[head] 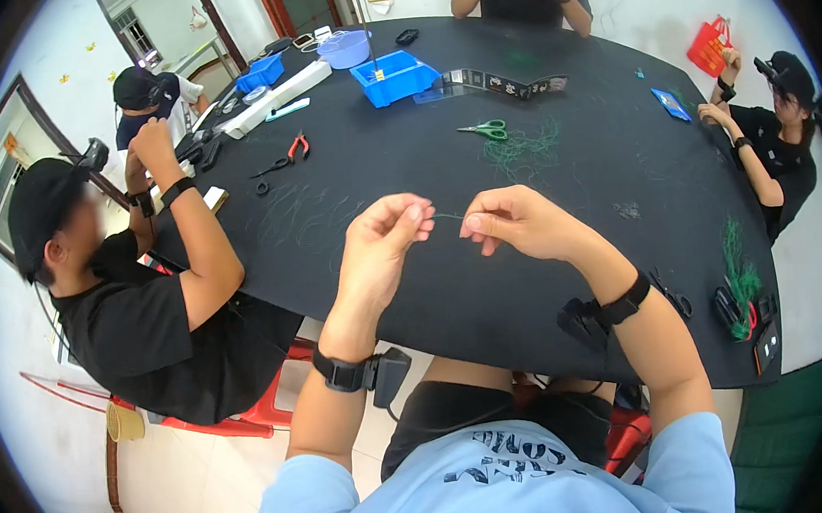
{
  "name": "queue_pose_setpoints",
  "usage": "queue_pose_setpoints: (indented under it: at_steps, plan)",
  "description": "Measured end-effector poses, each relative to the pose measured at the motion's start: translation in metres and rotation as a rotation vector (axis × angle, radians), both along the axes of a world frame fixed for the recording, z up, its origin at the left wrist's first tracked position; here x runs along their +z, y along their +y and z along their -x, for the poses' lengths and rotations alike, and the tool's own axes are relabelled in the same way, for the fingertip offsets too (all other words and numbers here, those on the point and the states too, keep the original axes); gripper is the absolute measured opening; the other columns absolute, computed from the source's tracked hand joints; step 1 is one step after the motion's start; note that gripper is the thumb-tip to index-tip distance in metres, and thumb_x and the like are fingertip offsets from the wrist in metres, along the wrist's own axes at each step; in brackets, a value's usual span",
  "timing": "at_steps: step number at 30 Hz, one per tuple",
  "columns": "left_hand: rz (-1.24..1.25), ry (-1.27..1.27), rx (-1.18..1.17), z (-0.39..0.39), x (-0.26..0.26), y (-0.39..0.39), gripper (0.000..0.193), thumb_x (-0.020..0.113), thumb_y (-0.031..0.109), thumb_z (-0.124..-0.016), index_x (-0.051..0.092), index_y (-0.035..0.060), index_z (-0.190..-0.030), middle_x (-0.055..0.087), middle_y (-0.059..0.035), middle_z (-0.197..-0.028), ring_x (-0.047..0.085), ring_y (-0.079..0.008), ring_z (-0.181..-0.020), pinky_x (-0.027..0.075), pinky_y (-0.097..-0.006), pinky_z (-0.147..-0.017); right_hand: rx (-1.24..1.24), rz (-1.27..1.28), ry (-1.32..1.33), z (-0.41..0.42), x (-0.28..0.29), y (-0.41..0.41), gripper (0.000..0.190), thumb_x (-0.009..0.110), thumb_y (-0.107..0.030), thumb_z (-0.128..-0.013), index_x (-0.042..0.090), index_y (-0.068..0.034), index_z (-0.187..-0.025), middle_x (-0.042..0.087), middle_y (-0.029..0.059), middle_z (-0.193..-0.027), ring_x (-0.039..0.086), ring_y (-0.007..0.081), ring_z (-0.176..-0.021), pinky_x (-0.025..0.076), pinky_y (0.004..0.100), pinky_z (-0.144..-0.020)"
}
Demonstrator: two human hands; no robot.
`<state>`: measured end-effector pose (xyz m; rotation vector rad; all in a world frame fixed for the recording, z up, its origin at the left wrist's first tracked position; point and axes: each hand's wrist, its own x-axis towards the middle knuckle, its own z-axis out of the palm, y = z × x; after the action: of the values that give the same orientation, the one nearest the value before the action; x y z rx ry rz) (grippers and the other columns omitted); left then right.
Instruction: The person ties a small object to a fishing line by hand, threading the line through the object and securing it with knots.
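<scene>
A short length of thin green line runs level between my two hands, above the black tabletop. My left hand pinches one end between thumb and fingertips. The other end goes into the fingers of my right hand, pinched the same way. My fingers hide how the ends are held. Beyond my right hand lies a loose tangle of green line, with green-handled scissors beside it. Fine pale strands are scattered on the cloth to the left of my left hand.
Red-handled pliers and black scissors lie far left on the black table. A blue bin stands at the back. Green strands lie at the right edge. A person sits close on my left; others sit around the table.
</scene>
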<state>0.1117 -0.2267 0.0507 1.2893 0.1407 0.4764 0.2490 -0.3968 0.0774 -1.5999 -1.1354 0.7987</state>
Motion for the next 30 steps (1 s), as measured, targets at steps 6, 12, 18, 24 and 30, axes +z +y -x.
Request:
queue_pose_setpoints:
  at_steps: [6,12,18,24,30]
  plan:
    - [0.098,0.015,0.038,-0.002,-0.026,0.057,0.01,0.061,0.012,-0.09,0.064,0.0032,-0.095,0.064,-0.0032,-0.091,0.059,-0.0102,-0.079,0.048,-0.0216,-0.072,0.121,0.168,-0.115,-0.036,-0.003,0.057,0.023,0.058,-0.024,-0.092,0.066,-0.002,-0.092,0.061,0.0017,-0.077,0.057,0.0091,-0.066,0.047,0.0239,-0.062]
    - [0.163,0.07,0.148,-0.033,-0.015,0.128,0.014,0.056,0.012,-0.093,0.059,0.0003,-0.102,0.062,-0.0068,-0.092,0.059,-0.0117,-0.081,0.05,-0.0218,-0.073,0.096,0.096,-0.411,-0.089,-0.01,0.166,0.021,0.065,-0.026,-0.084,0.07,-0.005,-0.086,0.066,0.0076,-0.074,0.062,0.0161,-0.068,0.05,0.0307,-0.065]
    - [0.674,0.046,0.476,-0.106,-0.033,0.195,0.02,0.053,0.0,-0.092,0.049,-0.0103,-0.108,0.054,-0.0194,-0.104,0.06,-0.0264,-0.091,0.057,-0.0298,-0.084,-0.094,0.024,-0.733,-0.142,-0.035,0.278,0.017,0.067,-0.023,-0.081,0.07,-0.007,-0.087,0.067,0.014,-0.077,0.065,0.028,-0.075,0.05,0.0366,-0.069]
    - [0.906,-0.039,0.527,-0.134,-0.075,0.236,0.023,0.038,-0.002,-0.097,0.04,-0.0138,-0.117,0.046,-0.0204,-0.116,0.054,-0.0304,-0.107,0.051,-0.0377,-0.097,-0.212,0.088,-0.967,-0.152,-0.078,0.315,0.014,0.069,-0.024,-0.077,0.07,-0.013,-0.085,0.065,0.0084,-0.093,0.062,0.0287,-0.095,0.049,0.0409,-0.079]
    - [0.829,0.035,0.692,-0.136,-0.081,0.246,0.031,0.038,-0.005,-0.095,0.037,-0.0183,-0.123,0.043,-0.0252,-0.125,0.051,-0.0314,-0.113,0.048,-0.0371,-0.101,-0.198,0.159,-0.966,-0.155,-0.086,0.304,0.028,0.071,-0.028,-0.077,0.068,-0.016,-0.102,0.062,0.0051,-0.109,0.05,0.0242,-0.116,0.037,0.0464,-0.092]
